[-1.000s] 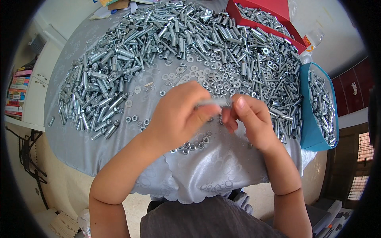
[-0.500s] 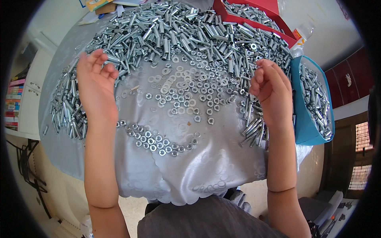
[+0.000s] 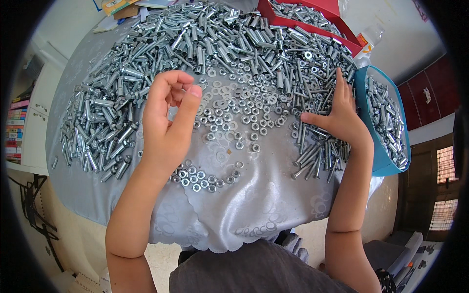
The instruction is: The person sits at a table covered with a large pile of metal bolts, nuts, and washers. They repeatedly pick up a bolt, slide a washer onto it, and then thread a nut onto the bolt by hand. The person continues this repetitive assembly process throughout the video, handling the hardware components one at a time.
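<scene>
Round surface (image 3: 254, 215) under silvery cloth. My left hand (image 3: 166, 127) raised near left edge, grip curled, whether holding anything unclear. My right hand (image 3: 342, 119) spread flat on zinc-plated steel sleeve bolts (image 3: 317, 156) at right edge: stiff, heavy, slick; pinch mid-shaft.

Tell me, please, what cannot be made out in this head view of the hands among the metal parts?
- Left hand: fingers curl inward; whether they pinch a small part is hidden.
- Right hand: palm lies flat on the bolts; what it covers is hidden.
- Red tray: cut off by the top edge.
- Blue bin: its depth is bent by the fisheye rim.
</scene>
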### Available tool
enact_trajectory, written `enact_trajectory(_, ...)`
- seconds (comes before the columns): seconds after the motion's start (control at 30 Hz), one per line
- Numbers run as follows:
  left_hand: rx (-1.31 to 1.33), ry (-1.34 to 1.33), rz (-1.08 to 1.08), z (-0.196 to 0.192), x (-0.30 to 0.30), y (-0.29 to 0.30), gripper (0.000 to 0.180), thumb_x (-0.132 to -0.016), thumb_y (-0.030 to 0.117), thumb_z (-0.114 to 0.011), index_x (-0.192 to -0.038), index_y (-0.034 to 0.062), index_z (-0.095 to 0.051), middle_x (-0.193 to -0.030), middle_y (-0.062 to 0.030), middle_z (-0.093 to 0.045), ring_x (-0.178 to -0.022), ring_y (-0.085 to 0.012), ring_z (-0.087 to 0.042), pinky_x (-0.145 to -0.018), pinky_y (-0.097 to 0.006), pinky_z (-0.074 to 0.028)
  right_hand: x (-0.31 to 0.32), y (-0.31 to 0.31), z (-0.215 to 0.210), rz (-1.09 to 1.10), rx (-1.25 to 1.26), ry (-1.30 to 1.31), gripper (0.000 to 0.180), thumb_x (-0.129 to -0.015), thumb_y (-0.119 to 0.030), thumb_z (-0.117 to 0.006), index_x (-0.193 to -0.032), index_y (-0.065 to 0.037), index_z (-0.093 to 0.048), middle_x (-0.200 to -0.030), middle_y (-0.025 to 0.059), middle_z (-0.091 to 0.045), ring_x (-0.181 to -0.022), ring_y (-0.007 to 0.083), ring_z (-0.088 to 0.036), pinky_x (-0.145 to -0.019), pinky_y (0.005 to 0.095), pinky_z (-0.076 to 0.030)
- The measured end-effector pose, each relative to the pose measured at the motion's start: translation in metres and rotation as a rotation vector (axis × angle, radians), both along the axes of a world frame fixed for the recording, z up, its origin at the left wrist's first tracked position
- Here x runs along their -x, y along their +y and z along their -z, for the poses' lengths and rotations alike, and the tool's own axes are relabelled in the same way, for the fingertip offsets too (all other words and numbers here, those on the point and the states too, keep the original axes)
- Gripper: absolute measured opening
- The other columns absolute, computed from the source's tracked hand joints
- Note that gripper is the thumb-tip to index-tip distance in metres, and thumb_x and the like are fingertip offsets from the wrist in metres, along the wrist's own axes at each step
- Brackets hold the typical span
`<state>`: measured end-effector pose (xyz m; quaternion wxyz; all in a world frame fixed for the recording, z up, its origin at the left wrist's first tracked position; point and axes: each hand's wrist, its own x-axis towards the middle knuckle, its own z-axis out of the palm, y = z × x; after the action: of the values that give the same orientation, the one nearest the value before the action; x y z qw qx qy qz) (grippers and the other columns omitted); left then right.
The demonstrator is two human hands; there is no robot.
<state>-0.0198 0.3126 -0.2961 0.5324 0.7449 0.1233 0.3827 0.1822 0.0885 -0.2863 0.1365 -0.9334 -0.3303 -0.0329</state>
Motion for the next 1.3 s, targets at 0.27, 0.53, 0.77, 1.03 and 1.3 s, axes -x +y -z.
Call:
enact_trajectory(0.27, -0.031, 0.003, 0.016, 0.004, 0.0, 0.002, 0.016, -0.085, 0.008, -0.056, -0.099, 0.002, -0.051, -0.085, -0.0006, -0.05, -0.072, -0.0052, -0.046, -0.067, -0.019, -0.039, 0.007, 0.009, 0.01, 0.087, 0.155, -0.097, 0.122, -0.056, -0.065, -0.071, -0.142, -0.006, -0.006, -0.133, 0.0321, -0.027, -0.129, 0.0447, -0.021, -0.105, 0.0517, -0.014)
enact_trajectory(0.53, -0.015, 0.003, 0.048, 0.006, -0.002, 0.001, 0.016, -0.085, 0.004, -0.053, -0.1, 0.0022, -0.05, -0.086, -0.001, -0.051, -0.071, -0.0058, -0.047, -0.066, -0.02, -0.039, 0.012, 0.016, 0.012, 0.06, 0.097, -0.222, 0.105, -0.057, -0.069, -0.066, -0.129, 0.002, -0.037, -0.123, 0.0289, -0.039, -0.119, 0.0452, -0.031, -0.096, 0.0581, -0.023)
enact_trajectory(0.77, -0.001, 0.005, 0.044, 0.007, -0.002, 0.002, 0.015, -0.085, 0.004, -0.052, -0.1, 0.0023, -0.05, -0.086, -0.001, -0.052, -0.071, -0.0057, -0.048, -0.066, -0.021, -0.04, 0.014, 0.022, 0.01, 0.073, 0.122, -0.269, 0.091, -0.062, -0.066, -0.064, -0.116, 0.005, -0.047, -0.109, 0.0257, -0.05, -0.104, 0.045, -0.043, -0.08, 0.053, -0.042)
enact_trajectory(1.03, -0.006, 0.03, 0.041, 0.007, -0.002, 0.002, 0.013, -0.084, 0.003, -0.052, -0.097, 0.0028, -0.051, -0.085, -0.0007, -0.053, -0.07, -0.0059, -0.048, -0.066, -0.021, -0.04, 0.018, 0.022, 0.012, 0.056, 0.092, -0.278, 0.077, -0.068, -0.06, -0.064, -0.102, 0.007, -0.049, -0.096, 0.0252, -0.055, -0.086, 0.0438, -0.052, -0.074, 0.0443, -0.046)
enact_trajectory(1.3, -0.024, 0.064, 0.044, 0.007, -0.002, -0.001, 0.012, -0.085, 0.005, -0.053, -0.097, 0.0026, -0.051, -0.084, -0.0004, -0.052, -0.069, -0.0057, -0.047, -0.065, -0.02, -0.039, 0.015, 0.019, 0.008, -0.041, -0.187, -0.052, 0.061, -0.067, -0.04, -0.073, -0.104, 0.003, -0.05, -0.103, 0.0193, -0.055, -0.093, 0.0376, -0.053, -0.078, 0.0441, -0.045)
